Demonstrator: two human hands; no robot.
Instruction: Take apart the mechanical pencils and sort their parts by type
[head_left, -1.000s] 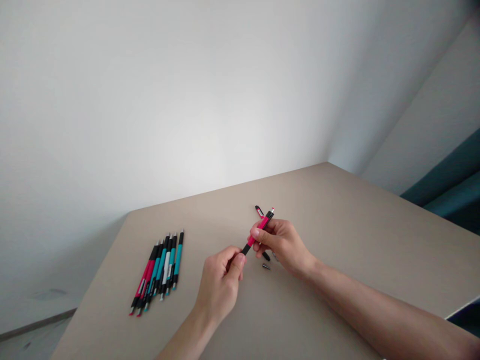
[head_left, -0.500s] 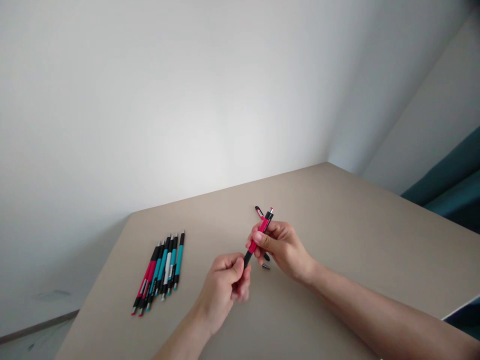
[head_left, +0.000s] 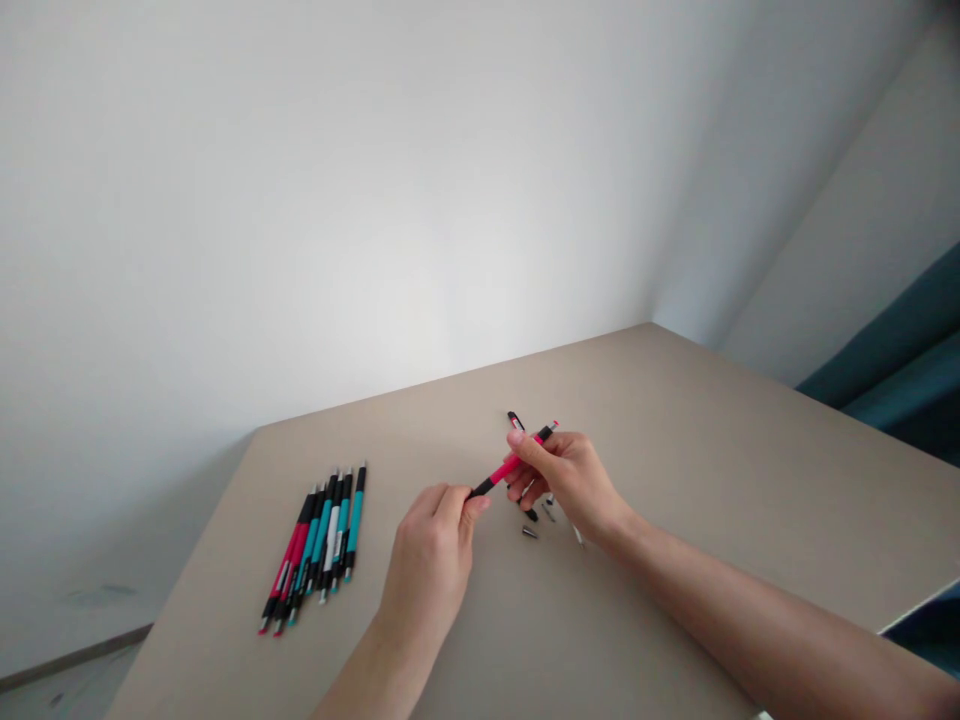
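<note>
A pink and black pen (head_left: 504,469) is held between my two hands above the table. My left hand (head_left: 435,525) pinches its black grip end, and the tip is hidden by the fingers. Around the upper barrel, near the clip and the pink push button, my right hand (head_left: 559,470) is closed. Beneath the right hand lies another pen body (head_left: 516,421), pink and black, partly covered by the fingers. A small metal tip cone (head_left: 530,532) rests on the table close by. Beside it are a spring-like metal piece (head_left: 548,511) and a thin white refill (head_left: 578,536), partly hidden.
Several pens (head_left: 315,545) in pink, teal and white lie side by side at the left of the beige table (head_left: 675,430). A pale wall (head_left: 375,200) runs along the back edge. A dark teal curtain (head_left: 900,370) hangs at the right.
The pen has tilted from steep to flatter, its grip end swinging left with my left hand, which has turned knuckles up. The spring-like piece and refill under my right hand now show.
</note>
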